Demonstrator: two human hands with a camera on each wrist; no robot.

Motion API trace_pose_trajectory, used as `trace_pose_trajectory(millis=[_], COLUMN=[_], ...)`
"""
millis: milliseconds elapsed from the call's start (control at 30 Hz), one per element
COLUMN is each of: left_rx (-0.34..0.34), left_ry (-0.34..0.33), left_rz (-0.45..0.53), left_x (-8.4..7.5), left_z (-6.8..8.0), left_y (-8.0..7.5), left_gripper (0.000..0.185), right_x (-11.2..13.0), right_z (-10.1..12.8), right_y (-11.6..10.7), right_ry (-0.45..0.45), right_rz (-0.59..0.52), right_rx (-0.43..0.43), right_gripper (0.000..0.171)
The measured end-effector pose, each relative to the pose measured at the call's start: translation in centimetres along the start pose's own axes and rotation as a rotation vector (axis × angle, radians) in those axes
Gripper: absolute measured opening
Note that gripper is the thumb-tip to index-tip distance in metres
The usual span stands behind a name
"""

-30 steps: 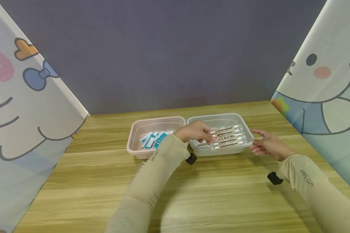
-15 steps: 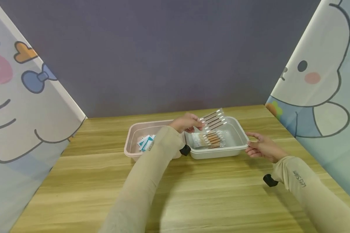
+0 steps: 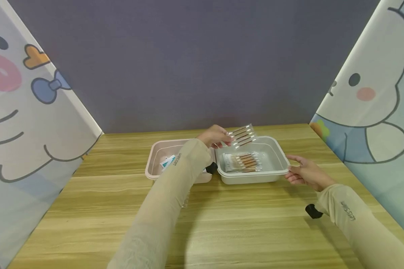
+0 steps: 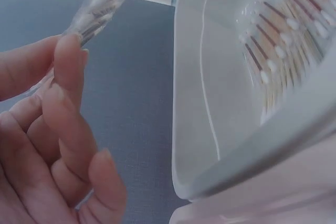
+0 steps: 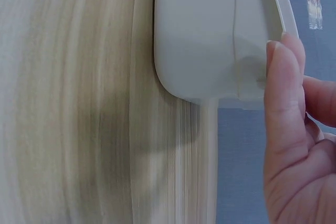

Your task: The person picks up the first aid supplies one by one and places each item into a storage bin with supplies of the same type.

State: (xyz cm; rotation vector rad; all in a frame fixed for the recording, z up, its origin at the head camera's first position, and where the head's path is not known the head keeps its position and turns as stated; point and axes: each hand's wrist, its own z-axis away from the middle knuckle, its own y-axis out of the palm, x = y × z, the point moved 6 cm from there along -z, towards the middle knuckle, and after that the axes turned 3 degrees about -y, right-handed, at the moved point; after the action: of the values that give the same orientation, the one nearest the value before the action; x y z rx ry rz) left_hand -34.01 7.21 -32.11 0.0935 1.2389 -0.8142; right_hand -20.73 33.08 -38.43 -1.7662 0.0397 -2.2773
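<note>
Overhead, swab packet [image 3: 243, 135] in left hand [image 3: 216, 136]; right hand [image 3: 304, 173] against grey tray [image 3: 275, 175]

You're pinching a glossy, clear plastic swab packet [image 3: 243, 135] in your left hand [image 3: 215, 136], your right hand [image 3: 304, 173] touching the smooth, matt grey plastic tray [image 3: 280, 157] sitting on the grained wood table [image 3: 242, 224].
</note>
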Motion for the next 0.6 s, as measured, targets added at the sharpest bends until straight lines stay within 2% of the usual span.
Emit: trace_pose_trajectory(millis=[267,600], left_rx=[0.009,-0.004], left_ry=[0.018,-0.009], left_rz=[-0.056,-0.11], left_x=[-0.4,0.1], left_z=[-0.4,-1.3], left_y=[0.2,0.6], left_gripper=[0.018,0.017], right_x=[0.1,0.1], right_z=[0.2,0.1], right_y=[0.0,-0.1], right_ry=[0.004,0.006], right_rz=[-0.016,0.001], right_rx=[-0.001,-0.009], right_gripper=[0.066,0.065])
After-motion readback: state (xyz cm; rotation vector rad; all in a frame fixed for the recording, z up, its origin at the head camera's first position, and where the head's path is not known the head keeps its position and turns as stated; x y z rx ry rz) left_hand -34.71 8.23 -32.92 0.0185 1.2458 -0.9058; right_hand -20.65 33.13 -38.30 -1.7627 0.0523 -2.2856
